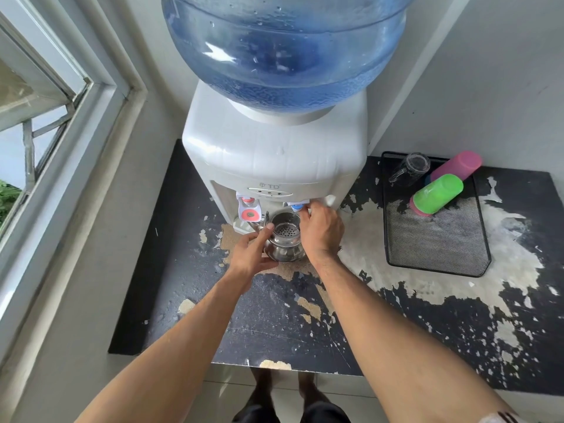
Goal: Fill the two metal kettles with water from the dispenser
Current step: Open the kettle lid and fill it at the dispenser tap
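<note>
The left hand (250, 254) grips the side of a lidless metal kettle (285, 239), thumb on its rim, held just under the white water dispenser (274, 154). The right hand's (322, 232) fingers (305, 213) press the blue tap (296, 206). Right of them, a mesh tray (439, 248) of cups sits on the peeling desk (274, 315).

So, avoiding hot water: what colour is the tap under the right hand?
Blue tap, at the right hand; head view.

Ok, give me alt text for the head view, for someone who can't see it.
A left hand steadies an open metal kettle under a white water dispenser while the right hand works the blue tap. Upturned cups lie on a mesh tray to the right.
</note>
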Available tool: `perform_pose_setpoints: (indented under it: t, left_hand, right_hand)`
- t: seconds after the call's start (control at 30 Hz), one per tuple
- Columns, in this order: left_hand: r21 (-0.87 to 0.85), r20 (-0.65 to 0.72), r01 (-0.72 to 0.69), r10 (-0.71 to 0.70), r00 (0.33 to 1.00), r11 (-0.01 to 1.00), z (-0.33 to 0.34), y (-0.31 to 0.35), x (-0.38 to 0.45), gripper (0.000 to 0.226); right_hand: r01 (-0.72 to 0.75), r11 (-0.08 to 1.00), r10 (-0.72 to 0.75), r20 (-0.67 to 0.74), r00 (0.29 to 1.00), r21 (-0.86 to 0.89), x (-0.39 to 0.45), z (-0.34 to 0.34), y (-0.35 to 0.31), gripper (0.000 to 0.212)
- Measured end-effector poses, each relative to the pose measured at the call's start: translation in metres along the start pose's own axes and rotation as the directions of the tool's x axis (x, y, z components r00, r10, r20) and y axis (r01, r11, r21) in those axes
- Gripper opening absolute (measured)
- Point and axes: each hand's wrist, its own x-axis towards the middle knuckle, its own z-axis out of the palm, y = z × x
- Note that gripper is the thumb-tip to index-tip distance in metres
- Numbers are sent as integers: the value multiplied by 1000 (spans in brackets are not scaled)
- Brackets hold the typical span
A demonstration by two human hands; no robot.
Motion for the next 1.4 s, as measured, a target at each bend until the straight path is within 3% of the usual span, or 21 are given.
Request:
perform_pose_setpoints:
  t: [0.1, 0.27, 0.97, 1.4]
  left_hand:
    - [6, 2, 2, -2, 1000, 1000, 1, 1, 0, 109]
    - [10, 11, 18, -18, 1000, 1000, 1, 3, -2, 83]
    - [0, 19, 9, -9, 1000, 1000, 1, 5, -3, 104]
    - [26, 24, 20, -20, 1000, 999, 2, 11, -6, 71]
  right_hand:
    - [7, 1000, -7, -26, 1000, -4, 1, 3, 1, 17]
    - [-6, 1000, 6, 10, 1000, 4, 0, 1, 0, 19]
    - [15, 1000, -15, 10, 1000, 19, 1, 0, 0, 17]
    - [42, 999, -42, -17, 999, 16, 2, 2, 5, 16]
